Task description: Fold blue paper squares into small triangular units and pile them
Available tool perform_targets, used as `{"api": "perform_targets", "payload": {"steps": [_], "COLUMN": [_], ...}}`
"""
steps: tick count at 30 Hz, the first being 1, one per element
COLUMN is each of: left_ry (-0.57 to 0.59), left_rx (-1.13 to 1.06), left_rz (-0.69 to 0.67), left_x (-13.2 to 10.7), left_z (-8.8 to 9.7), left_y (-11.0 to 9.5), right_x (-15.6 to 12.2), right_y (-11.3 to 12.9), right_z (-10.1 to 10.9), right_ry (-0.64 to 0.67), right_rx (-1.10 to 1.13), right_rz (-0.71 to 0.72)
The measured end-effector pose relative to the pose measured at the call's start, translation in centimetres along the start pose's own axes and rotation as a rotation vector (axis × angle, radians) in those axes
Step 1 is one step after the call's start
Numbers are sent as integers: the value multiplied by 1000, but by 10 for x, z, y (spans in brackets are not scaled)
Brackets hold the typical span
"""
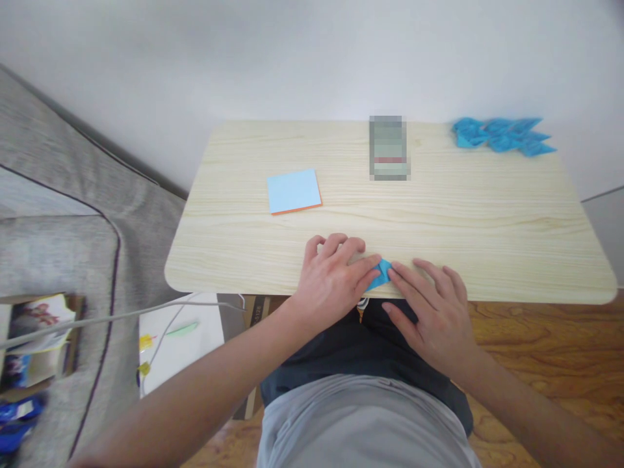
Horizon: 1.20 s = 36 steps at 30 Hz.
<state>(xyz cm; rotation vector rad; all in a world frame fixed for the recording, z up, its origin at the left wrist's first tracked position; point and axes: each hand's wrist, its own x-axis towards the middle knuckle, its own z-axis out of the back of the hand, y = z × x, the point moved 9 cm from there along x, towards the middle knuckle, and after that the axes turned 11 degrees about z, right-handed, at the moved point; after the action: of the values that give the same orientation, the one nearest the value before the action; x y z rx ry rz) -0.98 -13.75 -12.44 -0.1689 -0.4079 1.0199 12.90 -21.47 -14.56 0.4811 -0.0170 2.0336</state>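
A small piece of folded blue paper (379,276) lies at the table's front edge, between my two hands. My left hand (332,272) has its thumb and index finger together on the paper's left side; its other fingers curl on the tabletop. My right hand (435,311) touches the paper's right side with the tip of its index finger. Its fingers are stretched out and its thumb stands apart, below the table's edge. Part of the paper is hidden under the fingertips.
On the pale wooden table (487,221) lies a light blue paper pad (294,191) with an orange edge. A pixelated rectangular object (389,148) is behind my hands. Several folded blue paper pieces (502,135) sit back right. A grey cable (121,317) runs left, near a grey sofa (141,195).
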Motion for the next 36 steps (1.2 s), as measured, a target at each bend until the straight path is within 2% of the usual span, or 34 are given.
{"api": "perform_targets", "payload": {"steps": [7, 13, 19, 23, 36], "left_ry": [78, 62, 111, 120, 148], "left_rx": [-80, -102, -157, -195, -154], "left_rz": [-138, -217, -187, -154, -167], "left_x": [4, -12, -24, -22, -10], "left_z": [-4, -1, 1, 3, 5], "left_y": [1, -11, -13, -8, -5], "right_x": [3, -1, -1, 5, 18], "right_y": [5, 7, 4, 3, -2], "right_z": [7, 2, 4, 8, 10], "right_ry": [-88, -149, -167, -143, -55], "right_rx": [31, 66, 89, 132, 155], "right_rz": [1, 20, 42, 59, 101]}}
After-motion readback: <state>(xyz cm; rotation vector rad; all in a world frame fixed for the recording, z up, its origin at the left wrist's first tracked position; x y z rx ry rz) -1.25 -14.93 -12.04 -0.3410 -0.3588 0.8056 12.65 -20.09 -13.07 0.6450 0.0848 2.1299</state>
